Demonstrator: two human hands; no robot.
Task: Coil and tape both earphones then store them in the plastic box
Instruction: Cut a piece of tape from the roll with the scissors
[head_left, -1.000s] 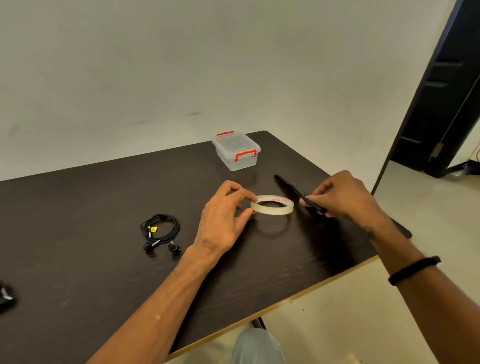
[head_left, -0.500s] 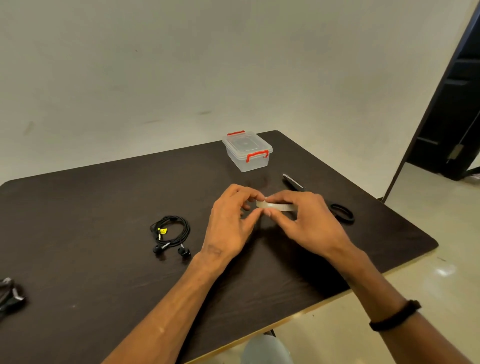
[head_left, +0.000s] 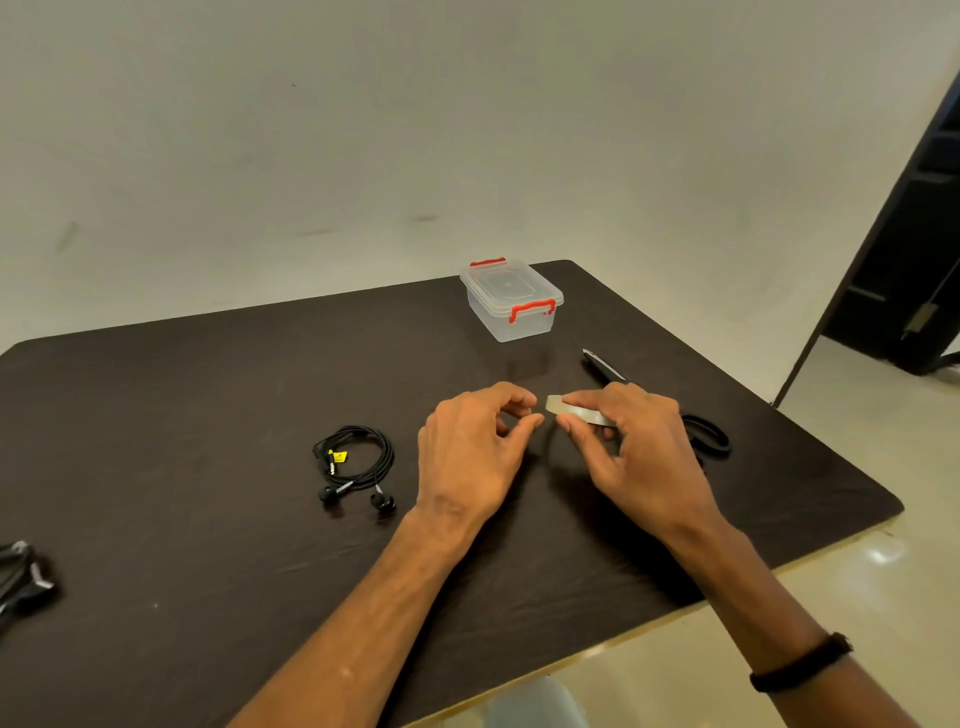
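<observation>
Hands: right hand (head_left: 641, 447) pinching one tape roll (head_left: 579, 414), left hand (head_left: 470, 449) loosely curled (empty), one coiled earphone (head_left: 356, 462), one lidded plastic box (head_left: 511, 300)

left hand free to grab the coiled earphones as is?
Probably yes. The left hand hangs just right of the coiled earphones with bare table between them, and its curled fingers appear to hold nothing, though whether they pinch a tape end is unclear. The right hand holds the tape roll.
</observation>
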